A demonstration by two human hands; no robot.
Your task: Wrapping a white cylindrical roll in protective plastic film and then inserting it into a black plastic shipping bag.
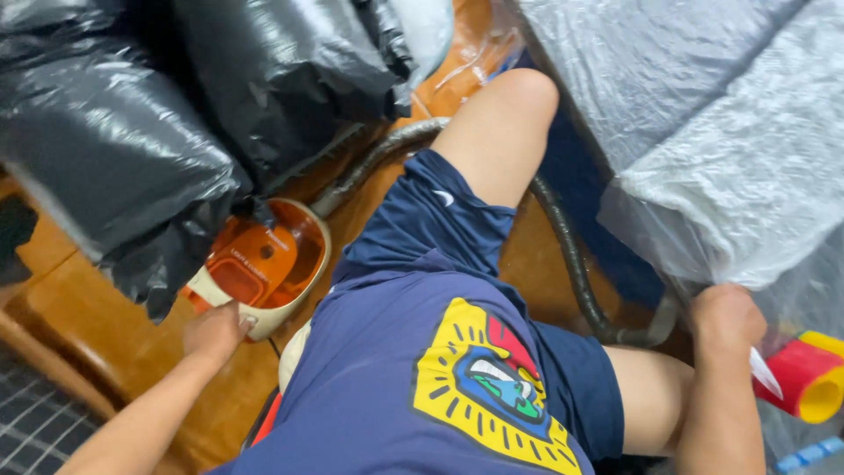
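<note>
An orange and cream canister vacuum cleaner point(264, 264) sits on the wooden floor at the left, partly under black plastic bags. My left hand point(215, 330) rests on its near edge, fingers curled against the cream body. A grey ribbed hose point(571, 255) runs from the vacuum behind my raised knee and bends down to my right hand point(725, 318), which is closed around the hose end under a clear plastic-wrapped bundle point(747, 176). I wear a navy shirt with a yellow print and navy shorts.
Large black plastic bags point(114, 132) fill the upper left. Clear plastic-wrapped bundles crowd the right side. A red and yellow tube-shaped object point(809, 378) lies at the far right. A dark gridded mat point(35, 422) lies at the lower left.
</note>
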